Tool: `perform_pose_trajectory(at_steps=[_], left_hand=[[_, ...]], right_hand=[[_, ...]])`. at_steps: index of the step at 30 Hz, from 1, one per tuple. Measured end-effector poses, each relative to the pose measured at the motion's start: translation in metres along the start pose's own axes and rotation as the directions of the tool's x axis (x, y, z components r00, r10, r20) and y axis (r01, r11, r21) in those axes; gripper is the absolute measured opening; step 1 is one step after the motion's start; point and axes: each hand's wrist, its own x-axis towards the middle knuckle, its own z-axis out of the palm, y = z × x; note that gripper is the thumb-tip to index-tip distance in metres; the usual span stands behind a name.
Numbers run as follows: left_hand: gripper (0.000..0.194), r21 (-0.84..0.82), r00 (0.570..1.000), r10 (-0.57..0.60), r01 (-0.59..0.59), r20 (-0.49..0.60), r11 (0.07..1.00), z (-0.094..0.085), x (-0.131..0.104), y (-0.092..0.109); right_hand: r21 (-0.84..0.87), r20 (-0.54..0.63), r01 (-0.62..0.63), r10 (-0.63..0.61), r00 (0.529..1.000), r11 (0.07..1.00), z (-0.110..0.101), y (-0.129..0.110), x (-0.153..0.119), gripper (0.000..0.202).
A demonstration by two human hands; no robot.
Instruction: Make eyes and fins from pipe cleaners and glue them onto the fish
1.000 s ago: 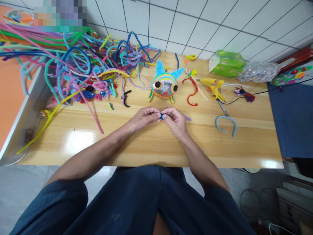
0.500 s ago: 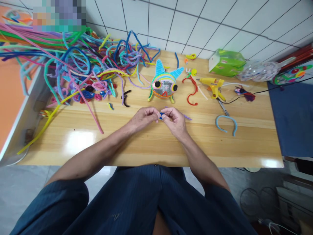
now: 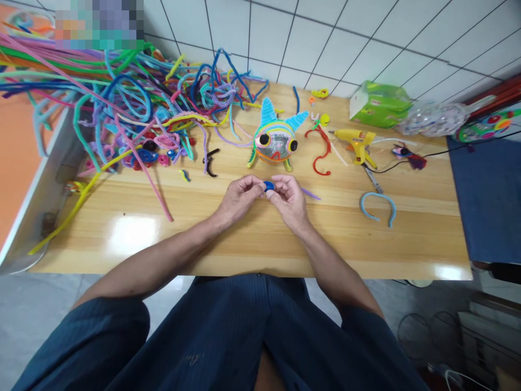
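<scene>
A small blue coil [image 3: 269,186] is pinched between the fingertips of my left hand [image 3: 242,196] and my right hand [image 3: 289,202], low over the wooden table [image 3: 260,244]. Just beyond my hands stands a colourful fish-like figure [image 3: 277,142] with two blue points on top and black-centred round eyes. A purple stem [image 3: 311,194] lies beside my right hand, partly hidden by it. Black curled pieces [image 3: 210,163] rest to the left of the figure, and a red curled stem [image 3: 324,155] lies to its right.
Many coloured fuzzy stems [image 3: 134,98] are heaped at the back left. A yellow glue gun [image 3: 357,142], scissors [image 3: 373,180] and a bent light-blue stem [image 3: 377,196] lie on the right. Behind them stands a green package [image 3: 380,103] by the tiled wall.
More of the blue coil shows now between my fingertips. The fingers of my right hand have shifted and opened slightly around it. The camera view has moved a little.
</scene>
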Motion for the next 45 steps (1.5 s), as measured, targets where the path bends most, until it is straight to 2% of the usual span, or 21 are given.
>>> perform_pose_trajectory(at_steps=[4, 8, 15, 21, 25, 28, 30, 33, 35, 36, 37, 39, 42, 45], left_hand=[[0.028, -0.003, 1.0, -0.022, 0.022, 0.015, 1.0, 0.002, -0.001, -0.002], [0.028, 0.011, 0.998, -0.058, 0.058, 0.017, 0.998, 0.001, 0.0, -0.001], [0.028, -0.02, 0.997, -0.06, 0.061, 0.039, 0.998, 0.0, -0.001, -0.001], [0.03, -0.043, 0.998, -0.056, 0.054, -0.038, 0.998, 0.001, 0.002, -0.008], [0.031, -0.081, 0.996, -0.068, 0.064, -0.058, 0.995, 0.003, 0.005, -0.005], [0.03, -0.079, 0.998, -0.047, 0.044, -0.044, 0.996, 0.006, 0.007, 0.002], [0.031, -0.074, 0.999, -0.02, 0.018, -0.029, 0.997, 0.007, 0.01, 0.007], [0.034, -0.052, 1.0, 0.003, -0.003, 0.0, 0.999, 0.011, 0.015, 0.013], [0.037, -0.029, 1.0, 0.007, -0.007, 0.015, 1.0, 0.013, 0.018, 0.015], [0.037, -0.019, 1.0, 0.008, -0.008, 0.023, 1.0, 0.014, 0.02, 0.016], [0.038, -0.011, 0.999, 0.008, -0.008, 0.032, 1.0, 0.014, 0.022, 0.016], [0.038, 0.007, 0.998, 0.006, -0.006, 0.062, 1.0, 0.016, 0.026, 0.014], [0.037, 0.034, 0.994, -0.01, 0.006, 0.105, 0.999, 0.015, 0.032, 0.008], [0.037, 0.04, 0.991, -0.023, 0.018, 0.131, 0.999, 0.012, 0.037, 0.001]], right_hand=[[0.048, -0.032, 0.003, -0.002, 0.999, 0.999, 0.002, 0.004, 0.001, 0.033], [0.059, -0.016, 0.024, -0.023, 1.0, 0.998, 0.0, 0.002, 0.001, 0.027], [0.027, 0.031, -0.013, 0.012, 0.999, 1.0, -0.001, -0.002, 0.001, 0.033], [-0.046, 0.022, -0.056, 0.057, 0.998, 0.997, -0.005, -0.013, 0.005, 0.036], [-0.183, -0.042, -0.085, 0.078, 0.996, 0.979, -0.038, -0.04, 0.004, 0.036], [-0.276, -0.156, -0.061, 0.018, 0.988, 0.959, -0.08, -0.055, -0.001, 0.031], [-0.344, -0.272, -0.047, -0.052, 0.961, 0.938, -0.112, -0.055, 0.001, 0.027], [-0.446, -0.46, -0.102, -0.13, 0.878, 0.889, -0.157, -0.041, 0.016, 0.027], [-0.51, -0.597, -0.178, -0.198, 0.778, 0.842, -0.18, -0.027, 0.034, 0.032], [-0.54, -0.638, -0.218, -0.227, 0.736, 0.813, -0.189, -0.021, 0.045, 0.037], [-0.574, -0.65, -0.249, -0.248, 0.718, 0.78, -0.196, -0.015, 0.055, 0.042], [-0.644, -0.622, -0.291, -0.264, 0.737, 0.707, -0.204, -0.007, 0.076, 0.047], [-0.72, -0.569, -0.332, -0.244, 0.785, 0.609, -0.209, 0.0, 0.101, 0.037], [-0.72, -0.583, -0.378, -0.211, 0.785, 0.582, -0.211, 0.004, 0.113, 0.024]])
